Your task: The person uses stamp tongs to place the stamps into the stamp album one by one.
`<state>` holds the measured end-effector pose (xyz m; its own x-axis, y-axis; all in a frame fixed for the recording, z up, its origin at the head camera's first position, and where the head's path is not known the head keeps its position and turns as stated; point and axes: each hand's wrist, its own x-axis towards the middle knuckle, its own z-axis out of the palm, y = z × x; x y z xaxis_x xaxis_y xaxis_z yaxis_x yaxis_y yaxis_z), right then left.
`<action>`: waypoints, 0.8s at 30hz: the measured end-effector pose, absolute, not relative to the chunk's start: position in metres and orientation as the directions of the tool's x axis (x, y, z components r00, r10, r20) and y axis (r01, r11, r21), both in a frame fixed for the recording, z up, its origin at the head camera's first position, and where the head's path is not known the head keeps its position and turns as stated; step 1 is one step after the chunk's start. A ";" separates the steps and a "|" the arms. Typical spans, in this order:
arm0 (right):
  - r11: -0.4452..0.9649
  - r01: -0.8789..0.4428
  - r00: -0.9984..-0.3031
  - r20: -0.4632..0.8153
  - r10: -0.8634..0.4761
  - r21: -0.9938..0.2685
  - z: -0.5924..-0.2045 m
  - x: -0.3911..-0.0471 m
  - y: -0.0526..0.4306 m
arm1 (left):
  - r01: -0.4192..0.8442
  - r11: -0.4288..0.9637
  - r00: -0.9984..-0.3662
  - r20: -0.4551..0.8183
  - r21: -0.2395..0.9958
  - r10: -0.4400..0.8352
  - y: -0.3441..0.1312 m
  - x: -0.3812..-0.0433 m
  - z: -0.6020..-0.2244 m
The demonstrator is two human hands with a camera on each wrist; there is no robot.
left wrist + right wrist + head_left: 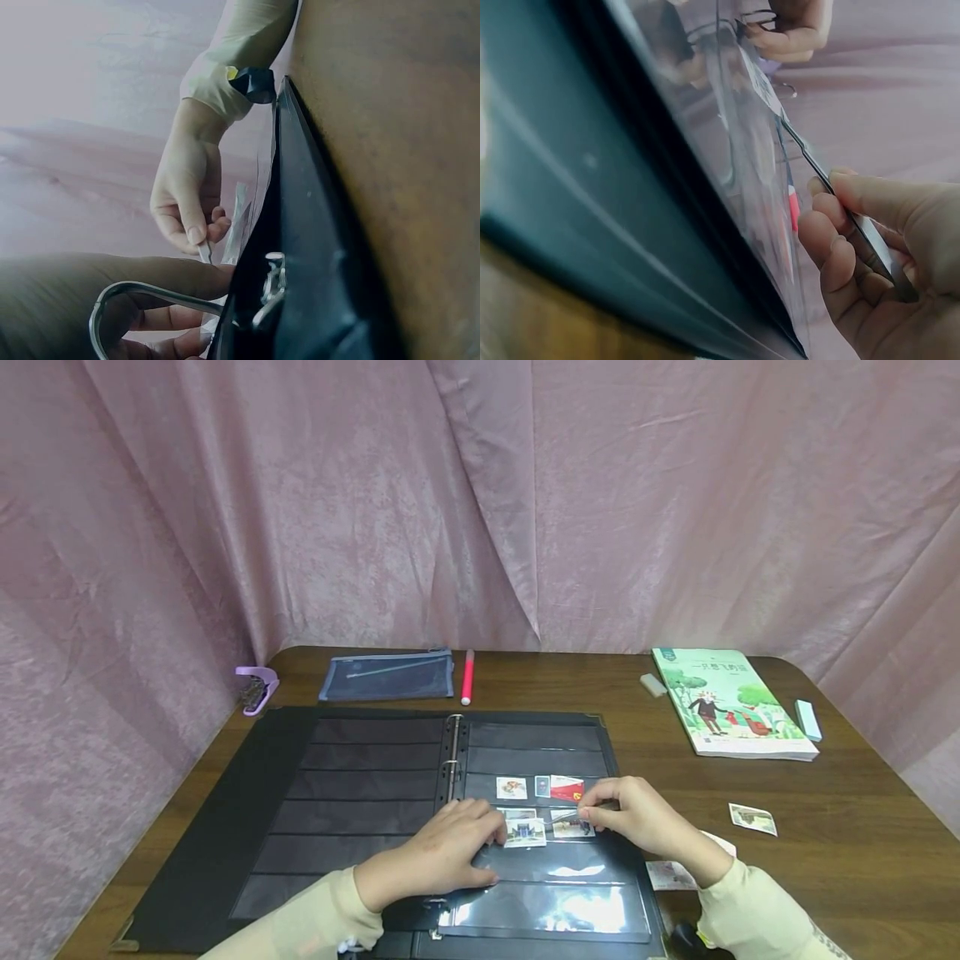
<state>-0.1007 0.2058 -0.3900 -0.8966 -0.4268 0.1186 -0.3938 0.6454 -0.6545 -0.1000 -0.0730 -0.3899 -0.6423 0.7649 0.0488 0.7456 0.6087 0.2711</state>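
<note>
Tweezers [881, 255] sit pinched between the thumb and fingers of the person's right hand [637, 818], slanting away to the left, their tips meeting the right edge of a small picture stamp [525, 833]. That stamp lies on the right-hand page of an open black album [217, 827], overlapping the near edge of another stamp [519, 813] (whether it is tucked under the clear strip, I can't tell). The left hand [446, 847] rests over the album by the rings [453, 752], thumb apart and fingers loosely bent, with fingertips at the stamp's left edge.

Just right of the stamp, under the tweezers, is a further stamp [573, 828]. In the row beyond it are a pale one [512, 788] on the left and a red one [567, 787] on the right, a little bluish one [542, 786] against its left side.

Out on the wooden table [840, 860], a loose stamp [753, 819] lies to the right, and pale papers [670, 876] show beneath the right wrist. Farther off on the right is a green picture-covered book [735, 706]; far left of it lie a pink marker [468, 678], a blue mesh pouch [390, 678] and, at the edge, something purple [258, 687] (a tape dispenser, perhaps).
</note>
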 end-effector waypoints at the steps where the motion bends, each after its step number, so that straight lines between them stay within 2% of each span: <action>1: 0.649 -0.395 -0.897 0.118 -0.427 -0.650 -0.390 -0.100 0.205 | 0.746 0.608 -0.641 0.049 0.271 0.766 -0.073 -0.100 -0.390; 10: 0.661 -0.429 -0.883 0.129 -0.452 -0.616 -0.391 -0.096 0.202 | 0.749 0.608 -0.642 0.063 0.264 0.764 -0.072 -0.100 -0.390; 24: 0.610 -0.430 -0.856 0.087 -0.509 -0.666 -0.390 -0.094 0.200 | 0.745 0.614 -0.646 0.056 0.261 0.761 -0.072 -0.100 -0.390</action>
<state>-0.0943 0.2003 -0.3898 -0.8562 -0.5093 0.0866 -0.4299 0.6095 -0.6661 -0.1000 -0.0725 -0.3903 -0.6462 0.7611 0.0559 0.7453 0.6136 0.2608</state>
